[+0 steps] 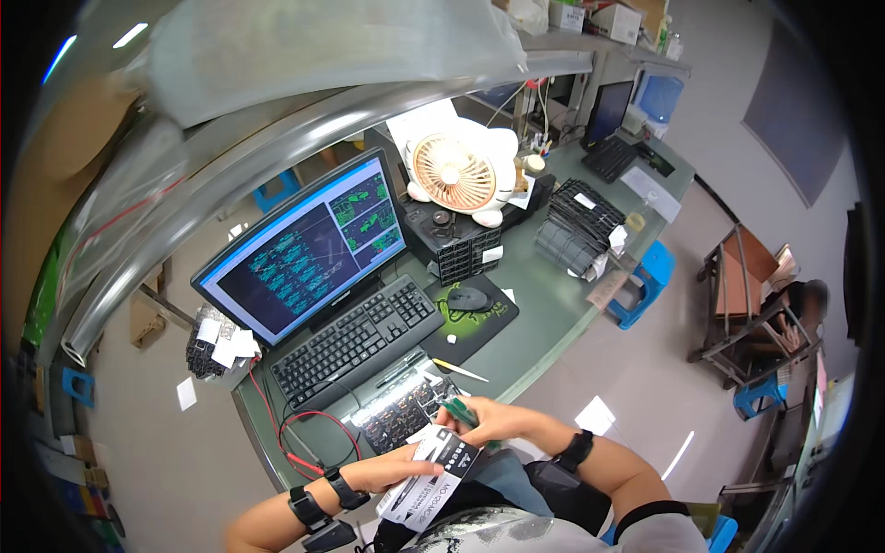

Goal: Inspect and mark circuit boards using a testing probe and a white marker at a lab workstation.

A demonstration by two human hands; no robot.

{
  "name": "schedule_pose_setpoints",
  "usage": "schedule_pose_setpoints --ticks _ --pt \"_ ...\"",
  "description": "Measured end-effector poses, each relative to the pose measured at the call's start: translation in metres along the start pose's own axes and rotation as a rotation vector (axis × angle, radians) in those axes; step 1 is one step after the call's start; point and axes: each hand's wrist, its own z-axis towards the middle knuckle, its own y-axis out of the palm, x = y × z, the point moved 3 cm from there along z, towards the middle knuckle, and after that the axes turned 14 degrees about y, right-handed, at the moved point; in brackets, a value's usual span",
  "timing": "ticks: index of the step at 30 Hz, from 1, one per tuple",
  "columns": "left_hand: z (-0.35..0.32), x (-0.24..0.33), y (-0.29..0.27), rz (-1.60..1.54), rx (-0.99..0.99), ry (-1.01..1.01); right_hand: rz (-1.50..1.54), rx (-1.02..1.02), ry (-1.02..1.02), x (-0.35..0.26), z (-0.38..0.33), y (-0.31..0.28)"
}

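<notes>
My left hand (387,472) holds a flat black-and-white package (433,468) near my chest. My right hand (493,421) grips a small green circuit board (458,411) just above the package, at the front edge of the green desk (544,313). A tray of dark circuit boards (401,417) lies under a lit strip right in front of both hands. Behind it sits a black keyboard (355,339) and a monitor (304,249) showing blue and green board layouts.
A black mouse (468,298) rests on a dark pad. Red probe leads (313,442) curl at the desk's left front. A white desk fan (456,170), stacked black trays (576,226), a blue stool (650,276) and another seated person (802,313) at right.
</notes>
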Motion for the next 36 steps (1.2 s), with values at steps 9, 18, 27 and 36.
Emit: schedule_pose_setpoints --ticks 9,18,27,36 --pt "0.049 0.023 0.018 -0.066 0.024 0.125 -1.226 0.057 -0.306 -0.081 -0.053 -0.074" --pt "0.07 0.03 0.026 0.208 0.184 0.284 -1.304 -0.203 -0.023 -0.075 -0.034 -0.087" --pt "0.06 0.022 0.028 0.208 0.176 0.315 -1.618 -0.011 -0.26 -0.099 -0.038 -0.03" --pt "0.051 -0.001 0.028 0.291 0.033 0.495 -1.728 -0.079 -0.643 -0.104 -0.039 0.027"
